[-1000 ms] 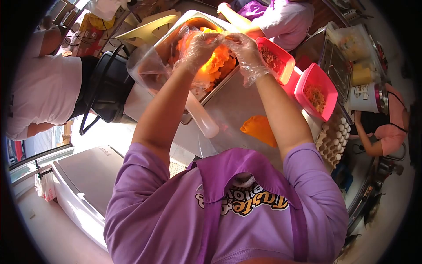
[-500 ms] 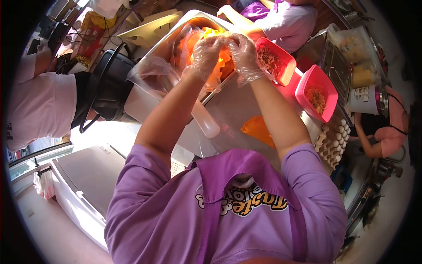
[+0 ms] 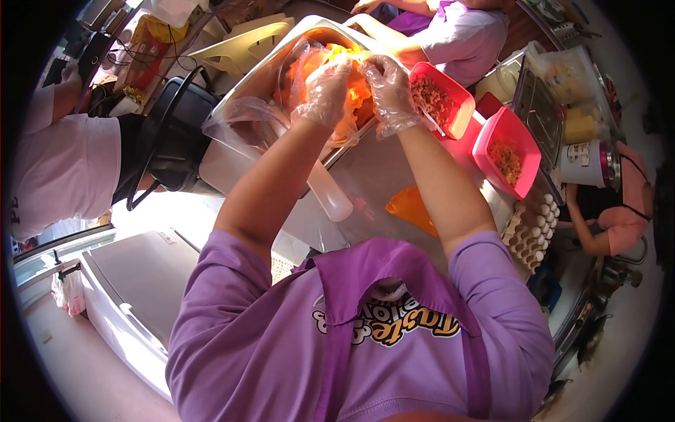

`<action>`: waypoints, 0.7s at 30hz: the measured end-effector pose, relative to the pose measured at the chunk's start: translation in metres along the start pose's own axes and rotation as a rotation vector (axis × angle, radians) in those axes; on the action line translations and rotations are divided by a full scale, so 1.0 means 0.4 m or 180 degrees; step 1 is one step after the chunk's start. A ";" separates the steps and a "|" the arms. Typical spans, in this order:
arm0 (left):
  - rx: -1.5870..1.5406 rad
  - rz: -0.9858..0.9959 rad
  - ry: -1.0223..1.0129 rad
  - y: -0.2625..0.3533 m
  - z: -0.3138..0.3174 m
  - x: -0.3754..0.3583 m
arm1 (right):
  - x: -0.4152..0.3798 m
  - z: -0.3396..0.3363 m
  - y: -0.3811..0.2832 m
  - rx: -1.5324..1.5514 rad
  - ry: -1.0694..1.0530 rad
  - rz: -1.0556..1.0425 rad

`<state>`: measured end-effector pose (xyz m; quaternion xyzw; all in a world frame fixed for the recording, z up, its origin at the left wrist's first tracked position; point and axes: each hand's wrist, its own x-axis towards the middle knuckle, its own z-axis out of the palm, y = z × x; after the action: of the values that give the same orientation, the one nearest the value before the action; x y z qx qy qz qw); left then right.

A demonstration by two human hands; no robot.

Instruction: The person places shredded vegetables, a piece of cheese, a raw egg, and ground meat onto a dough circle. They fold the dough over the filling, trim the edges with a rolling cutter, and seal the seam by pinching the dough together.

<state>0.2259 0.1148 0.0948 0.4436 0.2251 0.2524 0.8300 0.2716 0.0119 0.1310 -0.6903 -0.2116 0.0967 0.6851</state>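
Note:
Both my hands wear clear plastic gloves and work over a white tub of crumpled orange, sheet-like pieces. My left hand is closed at the tub's middle, its fingers bent over the orange pieces. Just right of it, my right hand has its fingers curled together near the tub's right side. What either hand grips is hidden behind the fingers. A clear plastic bag lies over the tub's left side. Below, a translucent cylinder leans against the near edge, and a flat orange piece lies by my right forearm.
Two pink containers, one with a shredded brownish filling and one with a paler filling, stand on the right. Egg trays lie beyond my right arm. A black tub is at left. Other people stand left, right and across.
My hands, close together at the fingertips before, have drawn slightly apart, showing more orange between them. Across the table, another person's hand has come into view at the top.

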 end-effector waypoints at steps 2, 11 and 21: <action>-0.0013 0.0058 -0.0101 -0.005 -0.015 0.009 | 0.003 0.000 0.002 0.0174 -0.0019 0.0026; -0.0237 0.0157 -0.0298 0.031 0.003 -0.009 | 0.020 -0.030 0.009 0.0635 -0.0649 0.0261; 0.0543 0.0141 -0.0009 0.046 0.010 -0.023 | 0.015 -0.013 0.031 -0.0135 -0.0365 -0.0733</action>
<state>0.2170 0.1154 0.1136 0.5179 0.2347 0.2500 0.7837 0.2811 0.0101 0.1199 -0.6691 -0.3303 0.0522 0.6637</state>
